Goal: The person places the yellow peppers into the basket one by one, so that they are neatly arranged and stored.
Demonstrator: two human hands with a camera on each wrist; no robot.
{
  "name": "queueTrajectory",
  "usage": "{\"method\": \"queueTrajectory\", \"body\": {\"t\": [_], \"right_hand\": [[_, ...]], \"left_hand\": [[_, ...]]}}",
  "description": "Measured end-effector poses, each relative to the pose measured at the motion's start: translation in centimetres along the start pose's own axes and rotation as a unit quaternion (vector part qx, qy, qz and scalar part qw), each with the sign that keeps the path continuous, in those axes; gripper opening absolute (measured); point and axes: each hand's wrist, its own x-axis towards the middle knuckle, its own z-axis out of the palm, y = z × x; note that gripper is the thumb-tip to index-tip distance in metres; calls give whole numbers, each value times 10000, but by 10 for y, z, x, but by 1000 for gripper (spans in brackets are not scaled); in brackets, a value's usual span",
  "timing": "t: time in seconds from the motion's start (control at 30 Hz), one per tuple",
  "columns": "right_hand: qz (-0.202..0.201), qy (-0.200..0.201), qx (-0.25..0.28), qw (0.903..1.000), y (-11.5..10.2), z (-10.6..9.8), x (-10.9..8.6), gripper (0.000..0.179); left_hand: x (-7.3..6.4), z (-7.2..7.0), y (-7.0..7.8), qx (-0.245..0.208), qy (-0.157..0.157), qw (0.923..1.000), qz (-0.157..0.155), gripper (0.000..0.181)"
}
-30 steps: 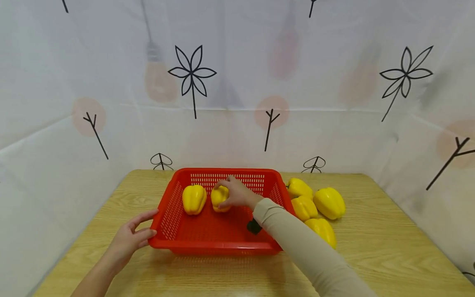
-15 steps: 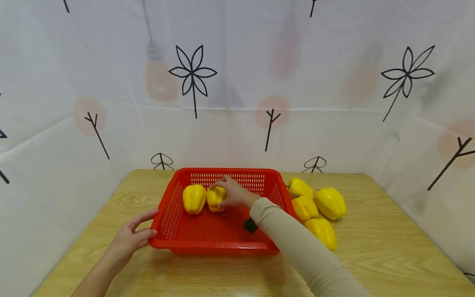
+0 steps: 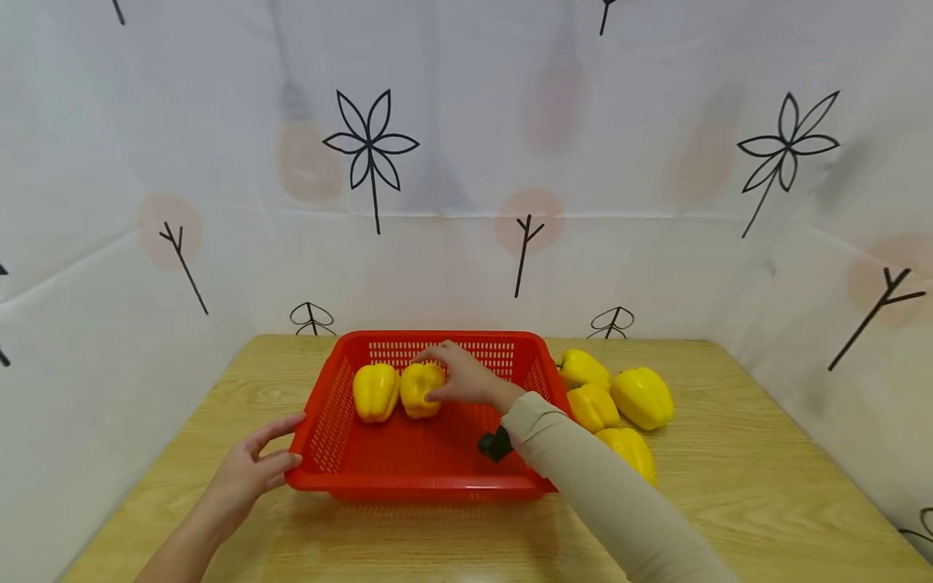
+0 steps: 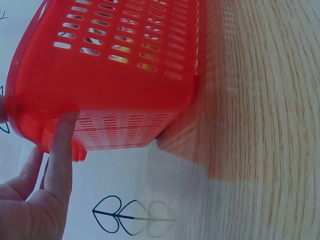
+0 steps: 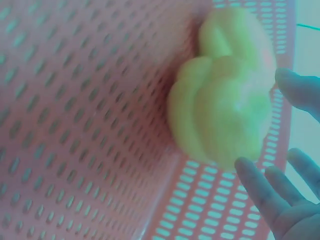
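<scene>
In the head view, a red plastic basket stands on the table with two yellow bell peppers inside, side by side. My left hand holds the basket's left rim near its front corner; in the left wrist view its fingers lie against the outer wall under the rim. My right hand is over the inner bell pepper, fingers and thumb spread around it. The right wrist view shows those fingertips right at the bell pepper's edge, loosely apart. Left of it sits the other bell pepper.
Several more yellow bell peppers lie on the wooden table just right of the basket. A patterned white cloth hangs around the back and sides. A dark device is at my right wrist, low over the basket floor.
The right hand has moved the inner bell pepper left, beside the other one, and its fingers have since loosened from it. My left hand has stayed at the basket rim.
</scene>
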Motion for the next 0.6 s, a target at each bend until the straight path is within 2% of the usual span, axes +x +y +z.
{"method": "queueTrajectory", "body": {"t": [0.17,0.33,0.6], "right_hand": [[-400,208,419,9981,-9,-2,-6,44],[-481,424,890,9940,-19,-7,-14,39],[-572,861,1186,9875,-29,-14,-28,37]], "left_hand": [[0,1,0,31,-2,10000,-40,63],[0,2,1,56,2,10000,-65,63],[-1,0,1,133,-8,9998,-113,63]]}}
